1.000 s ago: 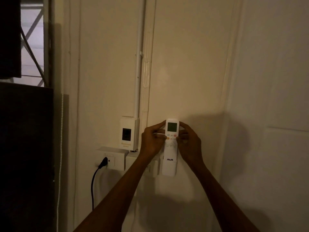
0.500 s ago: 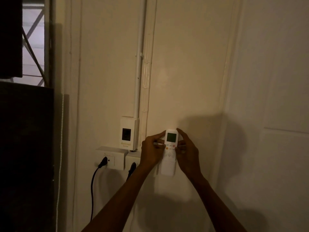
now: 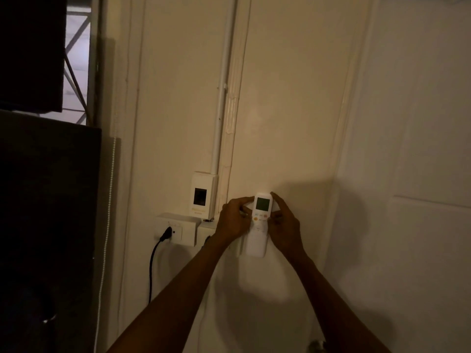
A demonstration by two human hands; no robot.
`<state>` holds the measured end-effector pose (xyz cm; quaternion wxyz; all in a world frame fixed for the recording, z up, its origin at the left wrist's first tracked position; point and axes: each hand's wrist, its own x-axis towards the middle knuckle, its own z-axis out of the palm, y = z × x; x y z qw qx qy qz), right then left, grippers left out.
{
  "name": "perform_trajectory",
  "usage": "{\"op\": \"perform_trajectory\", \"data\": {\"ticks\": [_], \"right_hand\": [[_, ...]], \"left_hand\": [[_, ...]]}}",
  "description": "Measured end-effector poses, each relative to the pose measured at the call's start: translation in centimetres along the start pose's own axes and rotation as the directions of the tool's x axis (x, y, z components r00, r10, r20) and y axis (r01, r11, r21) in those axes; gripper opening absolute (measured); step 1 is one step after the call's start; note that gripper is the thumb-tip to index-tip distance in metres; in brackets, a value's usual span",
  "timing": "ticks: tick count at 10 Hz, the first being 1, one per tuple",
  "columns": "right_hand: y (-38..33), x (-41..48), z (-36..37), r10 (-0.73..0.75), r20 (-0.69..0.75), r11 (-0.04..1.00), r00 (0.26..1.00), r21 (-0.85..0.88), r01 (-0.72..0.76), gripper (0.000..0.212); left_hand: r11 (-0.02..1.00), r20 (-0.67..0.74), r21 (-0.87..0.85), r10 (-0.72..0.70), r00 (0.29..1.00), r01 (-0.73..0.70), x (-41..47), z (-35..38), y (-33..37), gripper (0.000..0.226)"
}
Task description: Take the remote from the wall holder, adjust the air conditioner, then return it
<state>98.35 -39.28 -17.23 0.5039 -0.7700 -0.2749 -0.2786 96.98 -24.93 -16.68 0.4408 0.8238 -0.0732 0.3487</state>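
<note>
A white remote (image 3: pixel 262 207) with a small green screen stands upright against the cream wall, its lower half sunk into a white wall holder (image 3: pixel 255 244). My left hand (image 3: pixel 233 219) pinches the remote's left edge at the button row. On the other side, my right hand (image 3: pixel 283 226) holds its right edge, forefinger raised beside the screen. The holder hides the remote's lower buttons. No air conditioner is in view.
Left of the remote are a white breaker box (image 3: pixel 202 194) under a vertical conduit (image 3: pixel 221 98), and a white socket block (image 3: pixel 178 229) with a black plug and cable (image 3: pixel 154 261). A dark panel (image 3: pixel 48 225) fills the left; a white door (image 3: pixel 420 200) stands right.
Both hands have lowered the remote down the wall; it has slid deeper into the holder, so the brand lettering on its lower half no longer shows.
</note>
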Motion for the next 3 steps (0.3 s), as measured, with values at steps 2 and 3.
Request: {"op": "perform_trajectory", "data": {"ticks": [2,3], "right_hand": [[-0.9,-0.2,-1.2,0.057,0.072,0.990,0.996,-0.134,-0.047,0.060],[-1.5,-0.4,-2.2,0.059,0.052,0.984,0.997,-0.169,-0.050,0.054]], "left_hand": [[0.994,-0.106,0.103,-0.025,0.994,0.036,-0.7,-2.3,1.4,0.045],[0.982,-0.070,0.191,-0.001,0.998,0.014,-1.4,-4.3,2.8,0.046]]}}
